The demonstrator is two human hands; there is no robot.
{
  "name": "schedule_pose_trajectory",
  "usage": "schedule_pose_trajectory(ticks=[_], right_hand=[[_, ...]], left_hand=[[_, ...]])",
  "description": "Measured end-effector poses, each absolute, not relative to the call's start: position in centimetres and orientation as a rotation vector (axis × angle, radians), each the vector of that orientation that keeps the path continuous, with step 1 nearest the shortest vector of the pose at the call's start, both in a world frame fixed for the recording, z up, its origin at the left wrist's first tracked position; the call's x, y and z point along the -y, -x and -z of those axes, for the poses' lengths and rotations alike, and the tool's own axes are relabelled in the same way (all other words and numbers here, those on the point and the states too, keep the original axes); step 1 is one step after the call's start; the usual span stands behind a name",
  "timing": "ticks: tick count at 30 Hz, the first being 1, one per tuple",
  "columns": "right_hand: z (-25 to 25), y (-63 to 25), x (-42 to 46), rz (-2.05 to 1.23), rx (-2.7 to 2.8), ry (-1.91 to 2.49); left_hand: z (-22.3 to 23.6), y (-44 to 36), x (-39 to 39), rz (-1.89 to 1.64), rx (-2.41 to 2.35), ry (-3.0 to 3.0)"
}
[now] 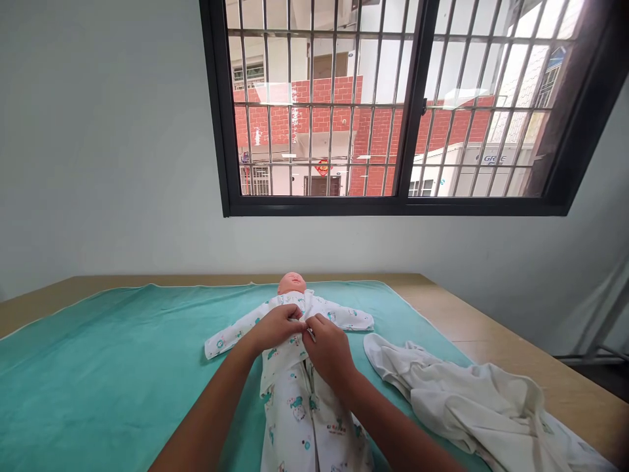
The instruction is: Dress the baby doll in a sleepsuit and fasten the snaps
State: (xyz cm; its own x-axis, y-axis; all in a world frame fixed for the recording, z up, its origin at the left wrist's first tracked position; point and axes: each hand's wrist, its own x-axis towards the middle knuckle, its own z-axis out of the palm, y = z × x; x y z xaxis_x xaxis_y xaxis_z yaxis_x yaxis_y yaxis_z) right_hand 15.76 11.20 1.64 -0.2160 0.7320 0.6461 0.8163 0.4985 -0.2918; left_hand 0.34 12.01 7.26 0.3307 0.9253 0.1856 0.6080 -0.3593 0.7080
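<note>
A baby doll [291, 283] lies on its back on a teal blanket [113, 354], dressed in a white printed sleepsuit [299, 406] with its sleeves spread out. My left hand [276, 326] pinches the suit's fabric at the chest, fingers closed on it. My right hand [330, 347] is beside it, fingers pinched on the front opening of the suit near the zipper at the chest. The two hands touch at the fingertips.
A crumpled white garment [472, 400] lies on the blanket to the right of the doll. The blanket covers a wooden table [496, 341] set against a pale wall. A barred window [393, 105] is above.
</note>
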Motion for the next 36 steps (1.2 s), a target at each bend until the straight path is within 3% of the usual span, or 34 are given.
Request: schedule_pose_trajectory(ticks=[9, 24, 32, 36], right_hand=[[-1.9, -17.7, -13.1, -0.349, 1.962, 0.985], [-2.1, -17.5, -12.7, -0.307, 2.107, 1.124], [-1.2, -17.8, -13.7, -0.541, 1.943, 1.052], [-0.8, -17.7, -13.7, -0.458, 1.861, 1.085]], left_hand=[[-6.7, 0.0, -12.5, -0.832, -1.358, -2.013], [-7.2, -0.6, -12.0, -0.739, -1.379, -2.024], [-6.7, -0.7, -12.3, -0.761, -1.396, -2.045], [-6.7, -0.7, -12.1, -0.738, -1.367, -2.036]])
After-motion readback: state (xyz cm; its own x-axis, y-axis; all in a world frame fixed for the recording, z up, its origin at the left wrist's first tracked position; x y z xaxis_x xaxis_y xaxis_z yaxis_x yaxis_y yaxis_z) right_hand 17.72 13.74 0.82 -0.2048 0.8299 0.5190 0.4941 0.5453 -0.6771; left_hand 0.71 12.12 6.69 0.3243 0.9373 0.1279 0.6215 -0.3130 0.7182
